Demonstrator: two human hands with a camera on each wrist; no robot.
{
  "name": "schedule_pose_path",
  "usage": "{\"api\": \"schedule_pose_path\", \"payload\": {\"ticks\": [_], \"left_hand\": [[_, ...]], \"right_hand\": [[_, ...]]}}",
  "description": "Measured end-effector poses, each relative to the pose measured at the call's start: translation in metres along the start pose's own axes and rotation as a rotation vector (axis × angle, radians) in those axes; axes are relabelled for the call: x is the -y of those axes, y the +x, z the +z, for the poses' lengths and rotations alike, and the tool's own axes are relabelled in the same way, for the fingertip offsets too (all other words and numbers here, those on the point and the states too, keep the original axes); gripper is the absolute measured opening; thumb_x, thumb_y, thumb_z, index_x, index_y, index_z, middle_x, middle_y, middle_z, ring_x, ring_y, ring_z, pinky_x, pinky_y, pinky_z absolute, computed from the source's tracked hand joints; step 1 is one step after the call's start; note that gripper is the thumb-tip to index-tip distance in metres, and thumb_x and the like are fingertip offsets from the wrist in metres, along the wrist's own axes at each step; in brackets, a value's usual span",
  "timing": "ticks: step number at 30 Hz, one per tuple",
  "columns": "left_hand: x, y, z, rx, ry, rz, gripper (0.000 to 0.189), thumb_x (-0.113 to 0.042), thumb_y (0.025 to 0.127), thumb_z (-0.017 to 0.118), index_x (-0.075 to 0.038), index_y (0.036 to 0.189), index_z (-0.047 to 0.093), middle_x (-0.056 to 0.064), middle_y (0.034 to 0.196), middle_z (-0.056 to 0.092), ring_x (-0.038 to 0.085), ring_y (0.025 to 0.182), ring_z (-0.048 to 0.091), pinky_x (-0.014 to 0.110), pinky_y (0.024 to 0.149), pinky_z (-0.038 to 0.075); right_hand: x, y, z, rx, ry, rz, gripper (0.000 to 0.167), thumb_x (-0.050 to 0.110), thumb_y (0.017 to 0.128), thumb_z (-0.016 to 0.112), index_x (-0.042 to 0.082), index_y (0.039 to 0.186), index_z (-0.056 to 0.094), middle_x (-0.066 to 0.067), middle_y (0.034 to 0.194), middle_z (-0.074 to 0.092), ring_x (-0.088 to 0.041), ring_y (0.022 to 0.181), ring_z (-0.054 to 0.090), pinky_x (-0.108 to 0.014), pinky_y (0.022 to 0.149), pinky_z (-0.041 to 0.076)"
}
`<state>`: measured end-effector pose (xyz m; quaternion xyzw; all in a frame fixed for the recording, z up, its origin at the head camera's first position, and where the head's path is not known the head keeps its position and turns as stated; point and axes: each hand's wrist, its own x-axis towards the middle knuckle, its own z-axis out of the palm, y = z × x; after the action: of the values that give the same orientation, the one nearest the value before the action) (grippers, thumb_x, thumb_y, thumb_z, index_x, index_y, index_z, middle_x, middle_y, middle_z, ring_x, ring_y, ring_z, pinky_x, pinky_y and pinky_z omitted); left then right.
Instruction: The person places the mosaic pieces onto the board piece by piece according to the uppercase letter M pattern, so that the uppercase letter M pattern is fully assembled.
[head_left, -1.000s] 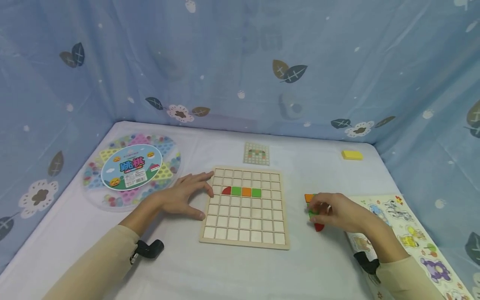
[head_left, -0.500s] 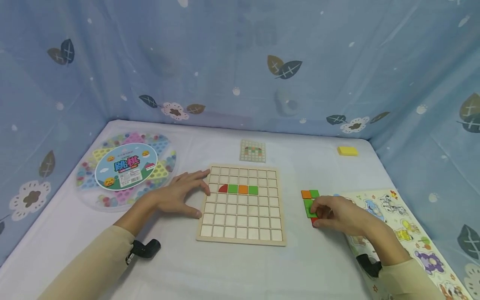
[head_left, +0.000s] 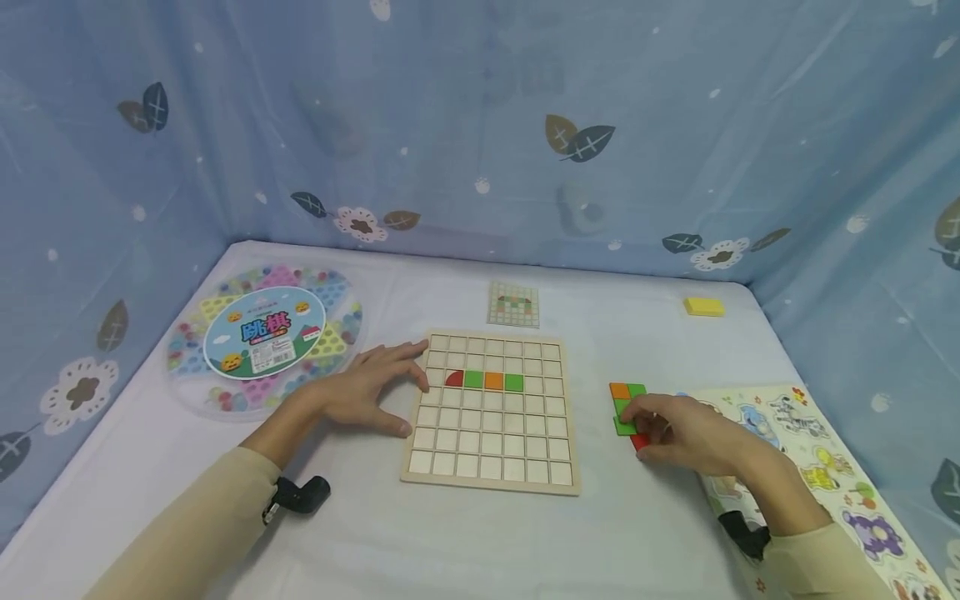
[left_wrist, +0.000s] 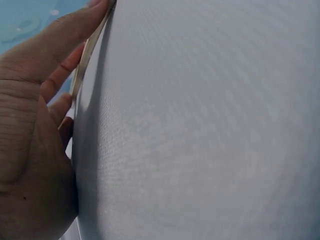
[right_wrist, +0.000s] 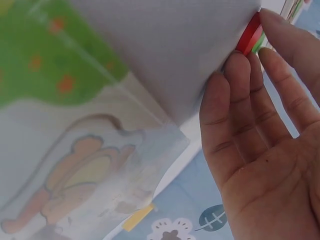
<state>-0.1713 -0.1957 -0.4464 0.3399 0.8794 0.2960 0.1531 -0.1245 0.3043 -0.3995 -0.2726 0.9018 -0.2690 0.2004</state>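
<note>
Right hand (head_left: 686, 429): thumb and fingers appear to pinch a red piece (head_left: 640, 441); whether it is clear of the bench (head_left: 480, 542) cannot be told. The piece is at the near end of the loose green tiles (head_left: 622, 407) and orange tile (head_left: 618, 390), right of the board (head_left: 491, 443). Left hand (head_left: 365, 392): fingers spread and relaxed against the board's left edge, grasping nothing, apparently steadying it. The board bears a row of red, green, orange and green pieces. Beyond it lies a small pattern card (head_left: 513, 305). Step in hand, as judged: picking up the next piece. The next move seems to call for carrying it to the square right of the last green. Against the frame one second earlier, the right hand leaves more of the upper tiles uncovered; the board's row is unchanged.
</note>
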Motion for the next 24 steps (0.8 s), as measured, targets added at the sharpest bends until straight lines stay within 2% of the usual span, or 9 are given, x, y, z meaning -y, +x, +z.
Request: {"api": "schedule_pose_path", "payload": {"ticks": [10, 19, 24], "left_hand": [[0.0, 0.002, 0.001, 0.003, -0.017, 0.003, 0.052, -0.053, 0.078, 0.084, -0.034, 0.12, 0.059, 0.006, 0.173, 0.015, 0.038, 0.158, 0.009, 0.069, 0.121, 0.0], [0.001, 0.002, 0.001, 0.004, 0.001, -0.01, 0.053, -0.055, 0.077, 0.084, -0.036, 0.119, 0.059, 0.004, 0.173, 0.015, 0.037, 0.158, 0.01, 0.068, 0.122, 0.001], [0.001, 0.003, 0.001, 0.005, -0.006, -0.006, 0.053, -0.055, 0.077, 0.084, -0.036, 0.12, 0.059, 0.005, 0.173, 0.015, 0.039, 0.158, 0.011, 0.068, 0.121, 0.001]], "right_hand": [[-0.002, -0.003, 0.001, -0.035, -0.03, -0.008, 0.038, 0.014, 0.086, 0.083, 0.011, 0.119, 0.064, 0.005, 0.096, 0.064, -0.007, 0.081, 0.057, -0.025, 0.07, 0.054], [-0.003, -0.009, -0.001, -0.066, 0.044, 0.002, 0.037, 0.017, 0.093, 0.077, 0.013, 0.127, 0.063, 0.001, 0.106, 0.065, -0.006, 0.085, 0.065, -0.026, 0.074, 0.058], [-0.004, -0.01, 0.0, -0.117, 0.06, -0.053, 0.035, 0.014, 0.097, 0.073, 0.013, 0.129, 0.062, -0.003, 0.114, 0.064, -0.007, 0.083, 0.066, -0.025, 0.071, 0.057]]}}
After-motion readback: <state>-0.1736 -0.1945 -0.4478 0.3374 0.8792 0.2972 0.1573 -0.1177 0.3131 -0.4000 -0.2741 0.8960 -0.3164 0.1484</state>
